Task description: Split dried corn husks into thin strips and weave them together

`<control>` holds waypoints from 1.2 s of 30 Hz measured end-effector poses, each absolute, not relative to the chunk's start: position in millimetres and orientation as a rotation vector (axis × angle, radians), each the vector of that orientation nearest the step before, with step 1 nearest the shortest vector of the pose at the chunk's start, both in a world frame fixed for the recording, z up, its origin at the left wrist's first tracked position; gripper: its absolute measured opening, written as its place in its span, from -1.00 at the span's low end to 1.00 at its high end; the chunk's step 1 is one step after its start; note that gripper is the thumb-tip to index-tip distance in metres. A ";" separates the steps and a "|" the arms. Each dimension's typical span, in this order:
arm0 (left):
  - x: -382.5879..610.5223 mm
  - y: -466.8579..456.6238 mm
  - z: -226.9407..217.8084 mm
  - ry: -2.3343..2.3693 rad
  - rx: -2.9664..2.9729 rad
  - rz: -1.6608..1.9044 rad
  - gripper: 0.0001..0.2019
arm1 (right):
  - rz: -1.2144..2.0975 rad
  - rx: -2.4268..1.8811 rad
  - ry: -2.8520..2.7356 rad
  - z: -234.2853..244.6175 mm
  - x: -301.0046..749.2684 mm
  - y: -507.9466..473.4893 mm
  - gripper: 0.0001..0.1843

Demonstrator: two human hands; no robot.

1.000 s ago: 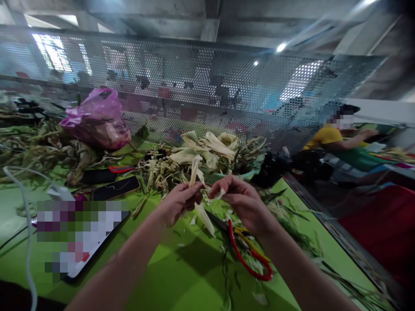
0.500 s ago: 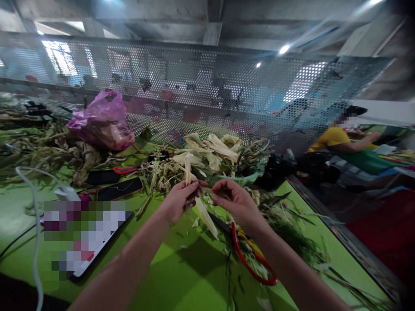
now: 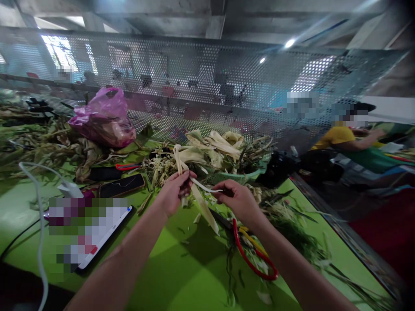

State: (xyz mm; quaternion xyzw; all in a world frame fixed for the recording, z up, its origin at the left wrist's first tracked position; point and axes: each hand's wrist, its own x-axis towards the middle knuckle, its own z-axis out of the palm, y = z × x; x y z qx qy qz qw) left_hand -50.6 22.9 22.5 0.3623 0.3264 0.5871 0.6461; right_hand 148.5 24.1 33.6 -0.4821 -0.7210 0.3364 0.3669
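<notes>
**Thin pale strip (image 3: 205, 187) could tear or slip**

Head view: the left hand (image 3: 176, 190) is closed around a folded husk (image 3: 179, 160); the right hand (image 3: 238, 198) pinches the strip's far end, thumb against fingertips. The strip bridges the 2 hands above the green table (image 3: 168, 272), bowed rather than taut. A hard pull could split it, since it looks thin; a slack left grip could let the fold open. The long husk leaf (image 3: 205, 210) trailing below the left hand could catch on the red-handled scissors (image 3: 241, 257), which lie among scraps near the right forearm. Beyond the hands, a husk heap (image 3: 222, 149) limits forward reach. Left of it are a pink bag (image 3: 103, 123), a dark phone-like slab (image 3: 121, 186) and a tablet (image 3: 106, 239). Well apart, at right, is 1 co-worker (image 3: 339, 136) in yellow.
</notes>
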 end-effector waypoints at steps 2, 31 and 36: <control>-59.2 27.8 22.9 0.929 0.889 1.417 -0.78 | 0.747 -1.303 -2.022 30.2 150.6 25.5 -0.81; -40.6 12.0 21.9 0.838 1.221 1.022 -0.65 | 1.499 -1.034 -1.495 36.6 150.7 23.6 -0.73; -38.1 11.9 18.9 0.812 1.186 1.012 -0.61 | 1.526 -1.010 -1.496 34.2 147.1 22.8 -0.71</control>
